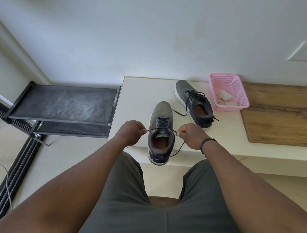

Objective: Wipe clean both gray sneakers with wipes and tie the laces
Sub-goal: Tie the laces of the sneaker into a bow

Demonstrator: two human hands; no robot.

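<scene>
Head view: the one camera, looking down past the lap to a pale surface (227,142).
Near sneaker (161,134): gray, toe toward 12 o'clock, heel at the surface's front edge, just ahead of the knees.
Left hand (131,133): at 9 o'clock of that sneaker, fingers pinched on one black lace end (152,129).
Right hand (190,136): at 3 o'clock, gripping the other lace end; its free tail hangs down beside the heel. The lace runs taut between both hands across the tongue.
Far sneaker (194,103): at 1 o'clock of the near one, apart from it, laces lying loose on the surface.
Pink basket (243,104): just right of the far sneaker, holding crumpled wipes (224,96).
Progress: the wipes in the basket suggest wiping is over, though I cannot confirm the shoes are clean. Tying is at the first cross on the near sneaker; no bow shows yet.
Left to do: finish this knot, then tie the far sneaker.
</scene>
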